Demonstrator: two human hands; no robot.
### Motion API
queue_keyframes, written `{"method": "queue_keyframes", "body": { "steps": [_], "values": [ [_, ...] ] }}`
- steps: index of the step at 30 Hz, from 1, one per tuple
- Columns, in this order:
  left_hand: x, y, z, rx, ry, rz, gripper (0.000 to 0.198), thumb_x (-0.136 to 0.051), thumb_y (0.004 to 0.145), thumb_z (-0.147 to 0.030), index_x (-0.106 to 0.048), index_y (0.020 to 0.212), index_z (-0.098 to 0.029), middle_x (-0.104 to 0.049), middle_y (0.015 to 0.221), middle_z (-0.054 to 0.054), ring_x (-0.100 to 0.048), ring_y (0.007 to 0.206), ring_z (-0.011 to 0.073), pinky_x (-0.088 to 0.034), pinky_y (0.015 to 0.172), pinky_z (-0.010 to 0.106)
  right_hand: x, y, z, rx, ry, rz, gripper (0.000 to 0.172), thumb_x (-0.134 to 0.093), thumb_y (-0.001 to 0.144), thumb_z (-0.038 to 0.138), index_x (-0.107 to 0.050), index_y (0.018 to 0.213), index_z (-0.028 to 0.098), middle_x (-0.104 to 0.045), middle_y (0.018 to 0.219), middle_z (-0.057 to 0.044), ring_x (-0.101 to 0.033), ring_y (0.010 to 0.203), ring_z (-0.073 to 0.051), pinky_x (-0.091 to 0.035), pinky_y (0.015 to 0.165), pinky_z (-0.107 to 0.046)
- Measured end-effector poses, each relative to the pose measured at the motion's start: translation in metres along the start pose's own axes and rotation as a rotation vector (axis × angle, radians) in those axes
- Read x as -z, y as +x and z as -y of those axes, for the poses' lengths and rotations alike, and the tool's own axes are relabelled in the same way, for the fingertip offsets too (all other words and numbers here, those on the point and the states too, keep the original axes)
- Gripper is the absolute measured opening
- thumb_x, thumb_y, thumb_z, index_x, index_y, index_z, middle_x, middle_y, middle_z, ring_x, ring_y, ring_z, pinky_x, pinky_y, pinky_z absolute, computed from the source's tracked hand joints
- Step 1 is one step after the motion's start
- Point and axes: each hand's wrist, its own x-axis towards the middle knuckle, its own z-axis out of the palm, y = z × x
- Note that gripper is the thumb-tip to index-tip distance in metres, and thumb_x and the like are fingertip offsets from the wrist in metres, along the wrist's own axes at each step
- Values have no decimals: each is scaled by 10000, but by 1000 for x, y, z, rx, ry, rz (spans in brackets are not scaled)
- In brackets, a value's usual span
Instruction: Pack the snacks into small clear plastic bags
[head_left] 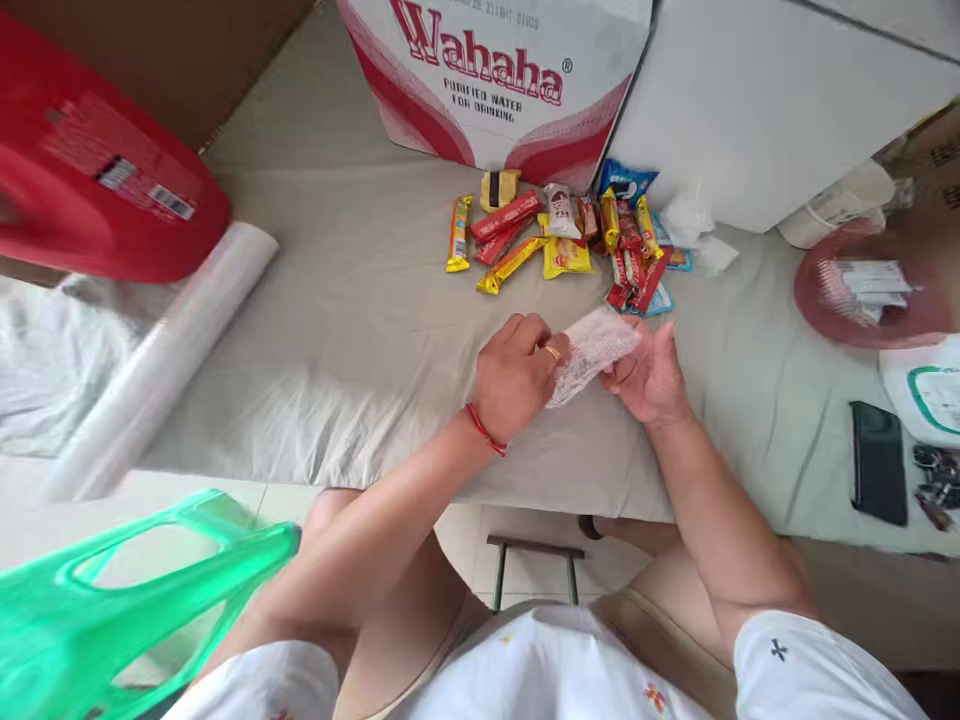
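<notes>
A small, whitish see-through bubble-wrap pouch (592, 352) is stretched between my two hands, above the grey cloth. My left hand (519, 372), with a ring and a red cord at the wrist, is closed on the pouch's left end. At its right end, my right hand (651, 372) grips the edge with the fingers, its thumb raised apart. Just beyond the hands lies a loose pile of wrapped snacks: a yellow packet (566, 257), red bars (506, 215), a yellow stick (459, 234) and a blue packet (628, 180). Whatever the pouch may contain cannot be made out.
Behind the snacks stands a Wahaha water carton (487, 80). A red jug (105, 170) and a plastic film roll (172, 350) are left, above a green plastic stool (187, 560). To the right are a reddish bowl (817, 290) with packets, a black phone (879, 462) and keys (937, 480).
</notes>
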Motion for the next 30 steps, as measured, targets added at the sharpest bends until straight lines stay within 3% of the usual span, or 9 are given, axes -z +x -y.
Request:
{"method": "queue_keyframes", "body": {
  "steps": [3,7,12,14,16,20,23,27,30],
  "values": [
    [0,-2,-1,-23,6,21,304,-466,1078,-263,-696,890,-197,-616,768,37,-521,716,172,-347,624,315,-11,-3,-7,18,-169,8,652,-914,640,692,-673,1105,302,-716,986,-13,-638,764,-174,-531,522,-263],
    [4,2,-8,107,-275,33,328,-470,1088,-338,-667,866,-198,-621,767,39,-546,717,168,-380,645,310,-16,-3,-10,-2,-255,-59,433,-961,674,490,-709,927,245,-697,826,8,-582,666,-136,-500,516,-247],
    [0,9,0,728,-829,-31,398,-478,1072,-491,-581,803,-215,-535,703,-5,-500,655,134,-409,627,271,-13,1,-4,-58,-148,-148,360,-981,640,426,-749,829,226,-633,699,42,-507,566,-96,-428,459,-226],
    [-6,9,8,967,-969,10,332,-558,1019,-480,-582,819,-216,-508,697,-16,-464,624,124,-385,578,258,-12,2,0,-76,-93,-176,361,-988,626,421,-752,821,230,-619,678,50,-487,546,-87,-408,447,-216],
    [-9,10,15,1076,-990,55,187,-667,930,-387,-616,896,-211,-576,795,0,-521,690,129,-411,596,254,-12,2,3,-74,-64,-202,366,-994,615,420,-751,813,232,-608,666,55,-473,534,-79,-389,435,-207],
    [0,15,17,884,-904,70,388,-741,823,-243,-631,1194,-224,-654,1246,80,-619,1168,213,-510,883,317,-12,0,5,-63,-71,-203,378,-1006,593,409,-753,812,233,-598,659,61,-453,513,-69,-369,427,-198],
    [9,20,15,786,-823,118,502,-789,826,-336,-601,1278,-227,-641,1325,106,-575,1292,258,-487,1014,388,-13,-2,6,-88,-106,-133,371,-998,608,430,-751,802,231,-577,620,63,-437,488,-71,-347,419,-203],
    [9,22,14,809,-881,204,301,-799,830,-368,-656,1036,-203,-678,960,36,-636,936,186,-503,831,321,-14,-5,6,-126,-143,-34,367,-981,639,460,-741,785,225,-551,586,59,-428,484,-79,-325,426,-213],
    [5,22,15,913,-1063,186,165,-716,890,-291,-606,810,-197,-555,735,-29,-511,653,102,-439,642,257,-14,-5,8,-126,-157,-27,370,-973,653,477,-741,801,229,-538,594,61,-402,480,-77,-308,423,-215]
  ]
}}
